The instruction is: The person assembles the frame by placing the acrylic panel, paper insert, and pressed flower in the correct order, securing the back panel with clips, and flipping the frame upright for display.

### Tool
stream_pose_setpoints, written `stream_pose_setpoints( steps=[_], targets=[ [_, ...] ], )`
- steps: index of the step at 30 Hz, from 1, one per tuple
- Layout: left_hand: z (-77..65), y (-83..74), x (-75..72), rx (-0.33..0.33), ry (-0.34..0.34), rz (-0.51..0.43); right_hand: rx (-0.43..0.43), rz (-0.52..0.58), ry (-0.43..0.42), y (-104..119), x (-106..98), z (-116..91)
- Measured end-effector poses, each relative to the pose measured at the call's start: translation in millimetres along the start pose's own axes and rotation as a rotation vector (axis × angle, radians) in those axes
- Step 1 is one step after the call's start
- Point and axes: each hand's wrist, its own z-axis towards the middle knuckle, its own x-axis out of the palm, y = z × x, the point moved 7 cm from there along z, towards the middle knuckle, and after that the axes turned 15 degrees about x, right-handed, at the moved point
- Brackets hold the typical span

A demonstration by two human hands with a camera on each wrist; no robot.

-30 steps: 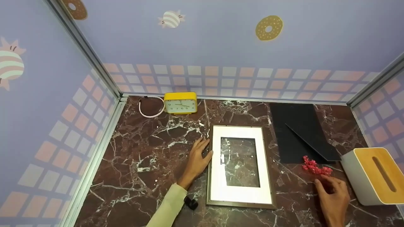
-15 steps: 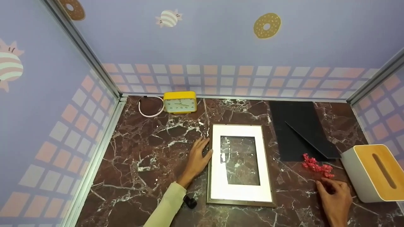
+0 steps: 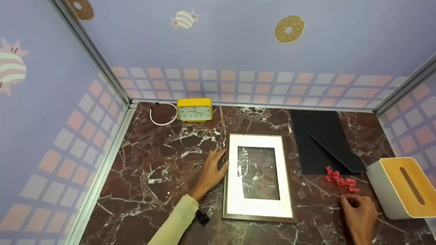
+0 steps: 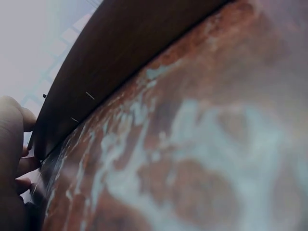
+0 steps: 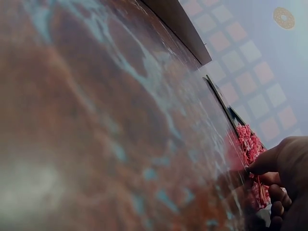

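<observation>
A picture frame (image 3: 259, 209) with a bright white mat and a see-through window lies flat mid-table. My left hand (image 3: 212, 172) rests on the table along its left edge, fingers relaxed and the thumb touching the frame. In the left wrist view the fingertips meet the frame's dark side (image 4: 106, 53). At the right, a pink-red artificial flower sprig (image 3: 339, 178) lies beside black boards. My right hand (image 3: 360, 214) is just in front of it, thumb and forefinger pinched together at its lower end. The right wrist view shows the pinch against the flower sprig (image 5: 250, 144); the exact grip point is partly hidden.
Flat black board (image 3: 303, 149) lies at the back right, with a thin black piece (image 3: 340, 158) tilted up on it. A white tissue box with a wooden lid (image 3: 402, 183) stands far right. Yellow clock (image 3: 195, 110) and white ring-shaped band (image 3: 163, 122) sit at the back left.
My right hand has drawn back slightly toward me, and the sprig's near end has shifted a little with it. My left hand and the picture frame have stayed put.
</observation>
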Motion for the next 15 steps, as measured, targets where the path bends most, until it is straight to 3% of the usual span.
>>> stream_pose_setpoints(
  steps=[11, 15],
  targets=[
    [0.6, -0.9, -0.7, 0.009, -0.005, 0.0, 0.017, 0.021, -0.042, 13.5, -7.4, -1.2],
    [1.1, -1.6, -1.5, 0.023, -0.02, 0.005, -0.025, 0.054, -0.087, 25.0, -11.8, -2.0]
  ],
)
